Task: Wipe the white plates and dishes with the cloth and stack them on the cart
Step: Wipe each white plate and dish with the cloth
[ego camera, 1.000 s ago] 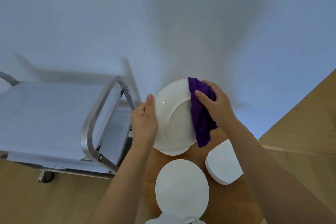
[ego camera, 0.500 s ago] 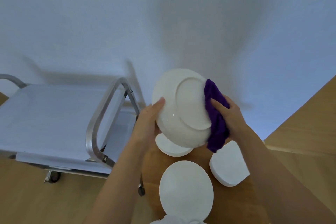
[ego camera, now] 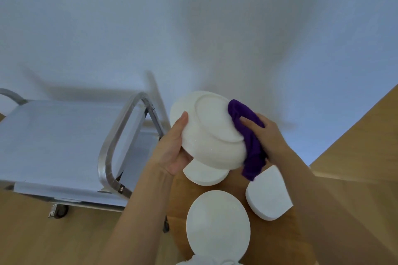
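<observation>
My left hand (ego camera: 172, 148) grips the left rim of a white dish (ego camera: 206, 129), held in the air with its underside and foot ring turned toward me. My right hand (ego camera: 267, 135) holds a purple cloth (ego camera: 247, 133) and presses it against the dish's right edge; the cloth's tail hangs down below the rim. Under the held dish another white dish (ego camera: 204, 174) rests on the round wooden table (ego camera: 280, 239). A round white plate (ego camera: 217, 226) lies nearer me and a white dish (ego camera: 269, 196) lies to its right.
The metal cart (ego camera: 120, 144) stands to the left, its top shelf covered with pale lining and bare of dishes. A caster wheel (ego camera: 58, 211) shows below it on the wooden floor. A white wall fills the background. Something white (ego camera: 206, 261) sits at the bottom edge.
The dish has turned from upright, rim toward me, to tilted with its underside up. The cloth has slid to the right edge, uncovering the dish beneath.
</observation>
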`<action>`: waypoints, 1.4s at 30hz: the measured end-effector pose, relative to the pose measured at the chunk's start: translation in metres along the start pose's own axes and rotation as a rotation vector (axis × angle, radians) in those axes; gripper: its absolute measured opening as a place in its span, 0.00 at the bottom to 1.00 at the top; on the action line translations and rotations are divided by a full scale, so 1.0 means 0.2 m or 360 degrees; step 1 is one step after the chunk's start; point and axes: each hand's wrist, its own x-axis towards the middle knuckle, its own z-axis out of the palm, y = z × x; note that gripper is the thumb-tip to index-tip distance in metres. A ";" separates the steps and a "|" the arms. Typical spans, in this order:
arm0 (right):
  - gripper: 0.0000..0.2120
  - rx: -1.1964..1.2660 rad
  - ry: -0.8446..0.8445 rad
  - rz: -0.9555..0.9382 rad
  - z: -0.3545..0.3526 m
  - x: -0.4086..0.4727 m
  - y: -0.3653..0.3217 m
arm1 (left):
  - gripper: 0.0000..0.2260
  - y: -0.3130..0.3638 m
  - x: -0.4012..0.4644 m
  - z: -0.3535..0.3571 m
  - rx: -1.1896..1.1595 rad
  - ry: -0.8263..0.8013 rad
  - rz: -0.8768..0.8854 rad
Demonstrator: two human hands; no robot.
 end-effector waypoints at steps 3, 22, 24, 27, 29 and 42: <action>0.06 0.0060 0.0174 0.0042 0.12 -0.04 0.10 | 0.16 -0.06 0.02 0.06 0.0048 0.0227 0.0077; 0.47 0.0867 -0.0211 0.0701 0.22 -0.11 0.02 | 0.24 -0.18 0.05 0.11 0.2904 -0.0258 0.0153; 0.42 0.0879 -0.0135 0.0713 0.19 -0.10 0.03 | 0.26 -0.18 0.05 0.10 0.3231 -0.0368 0.0223; 0.29 0.0780 -0.0139 0.0743 0.17 -0.11 0.05 | 0.29 -0.18 0.06 0.06 0.3610 -0.0440 0.0326; 0.18 0.0818 -0.0130 0.0734 0.16 -0.14 0.06 | 0.35 -0.17 0.05 0.01 0.3527 -0.0281 0.0315; 0.06 0.0680 -0.0012 0.0567 0.11 -0.16 0.12 | 0.20 -0.17 0.12 -0.27 -0.0460 0.0237 -0.0239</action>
